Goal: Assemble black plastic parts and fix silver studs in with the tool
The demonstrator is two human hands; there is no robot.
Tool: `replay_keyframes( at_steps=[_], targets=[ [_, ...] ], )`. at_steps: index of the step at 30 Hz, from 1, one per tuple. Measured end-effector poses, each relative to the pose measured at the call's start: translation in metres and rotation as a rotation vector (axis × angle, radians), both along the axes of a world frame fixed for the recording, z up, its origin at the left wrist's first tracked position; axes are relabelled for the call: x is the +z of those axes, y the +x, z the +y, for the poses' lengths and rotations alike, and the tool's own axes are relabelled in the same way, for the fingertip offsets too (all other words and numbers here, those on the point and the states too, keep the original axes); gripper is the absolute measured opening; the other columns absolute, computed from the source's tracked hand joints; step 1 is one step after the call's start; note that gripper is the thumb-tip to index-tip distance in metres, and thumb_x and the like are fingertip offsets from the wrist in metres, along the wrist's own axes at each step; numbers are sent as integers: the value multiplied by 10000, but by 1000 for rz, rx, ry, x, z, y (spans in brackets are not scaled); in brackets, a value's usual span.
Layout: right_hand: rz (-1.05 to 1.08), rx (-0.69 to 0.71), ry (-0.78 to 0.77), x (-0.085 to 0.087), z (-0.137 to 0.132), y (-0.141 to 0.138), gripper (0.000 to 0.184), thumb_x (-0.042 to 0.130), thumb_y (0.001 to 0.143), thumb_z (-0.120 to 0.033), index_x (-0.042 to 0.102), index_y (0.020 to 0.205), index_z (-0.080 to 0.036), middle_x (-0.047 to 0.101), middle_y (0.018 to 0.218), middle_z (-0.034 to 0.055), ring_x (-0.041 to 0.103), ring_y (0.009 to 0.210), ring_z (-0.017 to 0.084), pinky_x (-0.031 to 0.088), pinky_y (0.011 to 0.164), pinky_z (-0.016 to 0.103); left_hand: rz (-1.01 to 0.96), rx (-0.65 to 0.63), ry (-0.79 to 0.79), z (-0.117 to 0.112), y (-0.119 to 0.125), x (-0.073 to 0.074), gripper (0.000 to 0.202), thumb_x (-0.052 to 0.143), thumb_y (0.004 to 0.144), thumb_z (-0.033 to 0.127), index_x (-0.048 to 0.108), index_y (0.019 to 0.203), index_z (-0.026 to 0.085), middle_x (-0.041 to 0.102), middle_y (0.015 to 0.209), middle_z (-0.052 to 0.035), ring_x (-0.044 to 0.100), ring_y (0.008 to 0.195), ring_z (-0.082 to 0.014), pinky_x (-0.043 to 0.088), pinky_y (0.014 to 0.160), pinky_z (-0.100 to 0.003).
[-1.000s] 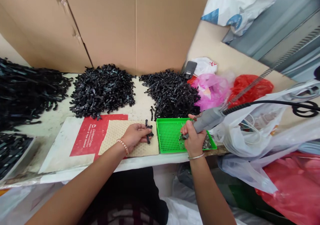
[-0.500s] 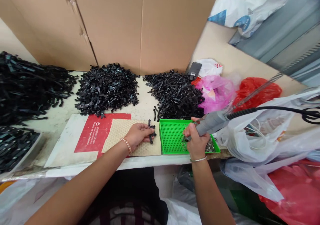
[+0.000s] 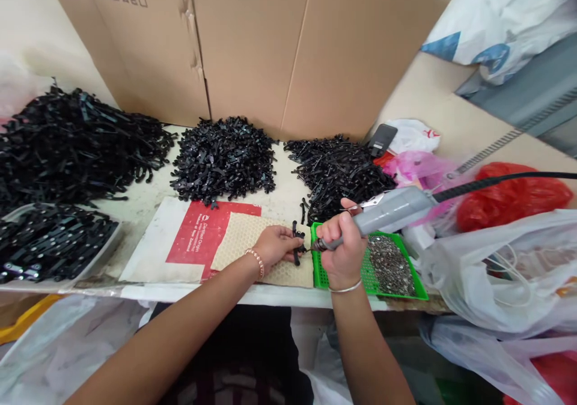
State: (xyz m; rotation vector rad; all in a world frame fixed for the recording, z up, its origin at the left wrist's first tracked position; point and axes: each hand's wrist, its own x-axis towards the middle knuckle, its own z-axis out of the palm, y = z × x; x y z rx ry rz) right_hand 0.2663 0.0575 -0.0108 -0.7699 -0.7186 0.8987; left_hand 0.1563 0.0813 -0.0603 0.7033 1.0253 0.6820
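My left hand point(image 3: 278, 246) pinches small black plastic parts point(image 3: 296, 256) over a tan honeycomb-patterned pad point(image 3: 241, 243). A grey electric screwdriver point(image 3: 392, 210) lies in the closed grip of my right hand point(image 3: 340, 246), its cord running off to the right. The screwdriver's tip points left and meets the black parts at my left fingertips; whether a screw sits on it is too small to tell. Under and beside my right hand stands a green perforated tray point(image 3: 368, 279) with a heap of small metal screws point(image 3: 390, 267) in its right part.
Heaps of black parts lie along the back: a left pile point(image 3: 81, 140), a middle pile point(image 3: 225, 158) and a right pile point(image 3: 342, 173). A filled tub point(image 3: 115, 237) stands left. Cardboard point(image 3: 252, 50) walls the back. Plastic bags point(image 3: 500, 261) crowd the right, near a phone point(image 3: 382, 139).
My right hand has brought the screwdriver from over the green tray to the black parts in my left hand, uncovering the screws. The whole view has shifted, so the scene sits farther right.
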Motion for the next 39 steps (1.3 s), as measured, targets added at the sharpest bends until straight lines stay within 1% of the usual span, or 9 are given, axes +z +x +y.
replay_keyframes(
  at_steps=[3, 6, 11, 16, 20, 25, 34, 39],
  targets=[
    [-14, 6, -16, -5, 3, -5, 306, 715, 745, -346, 570, 977, -208, 365, 471, -108, 318, 393, 69, 341, 435, 181, 16, -13, 5, 0, 0, 2, 206, 784, 695, 151, 589, 714, 86, 671, 672, -75, 633, 546, -124, 549, 490, -211],
    [-27, 7, -23, -6, 3, -5, 302, 714, 738, -338, 566, 969, -210, 364, 474, -109, 319, 394, 69, 341, 437, 182, 19, -27, 4, 0, 0, 4, 167, 750, 726, 118, 589, 706, 81, 663, 659, -72, 628, 544, -119, 538, 480, -199],
    [-38, 15, -8, -5, 2, -5, 267, 697, 753, -326, 562, 956, -218, 366, 482, -108, 322, 393, 69, 345, 434, 183, 9, -27, 0, 0, 0, 5, 149, 742, 730, 101, 595, 723, 76, 660, 654, -70, 628, 544, -122, 541, 483, -206],
    [-50, 12, -9, -8, 6, -4, 293, 701, 756, -338, 566, 986, -218, 366, 482, -108, 340, 394, 71, 347, 438, 185, 14, -20, -5, 0, 0, 5, 156, 749, 720, 102, 595, 716, 78, 667, 672, -76, 626, 543, -123, 534, 480, -207],
    [-61, 26, -17, -11, 7, -3, 281, 690, 762, -330, 562, 984, -213, 369, 479, -107, 337, 396, 73, 345, 441, 188, 5, -16, -16, -1, 0, 8, 145, 738, 727, 86, 593, 716, 81, 656, 654, -59, 621, 533, -117, 533, 480, -207],
    [-83, 20, -28, -12, 4, -3, 269, 680, 763, -339, 549, 968, -225, 364, 486, -108, 333, 397, 75, 344, 447, 190, 40, -24, -15, -1, 1, 10, 110, 677, 770, 45, 587, 716, 78, 643, 644, -45, 616, 532, -104, 534, 485, -200],
    [-95, 10, -29, -10, 3, -5, 284, 680, 748, -354, 527, 949, -225, 358, 480, -112, 322, 397, 75, 342, 446, 194, 30, -26, -7, -1, 1, 8, 134, 717, 750, 89, 586, 721, 88, 655, 645, -44, 616, 527, -102, 524, 471, -184],
    [-108, -3, -21, -11, 3, -6, 317, 695, 745, -377, 533, 970, -224, 359, 470, -109, 322, 393, 81, 343, 439, 205, 8, -3, -12, -2, 1, 7, 172, 747, 729, 109, 575, 732, 95, 652, 617, -42, 617, 516, -102, 518, 456, -169]
  ],
)
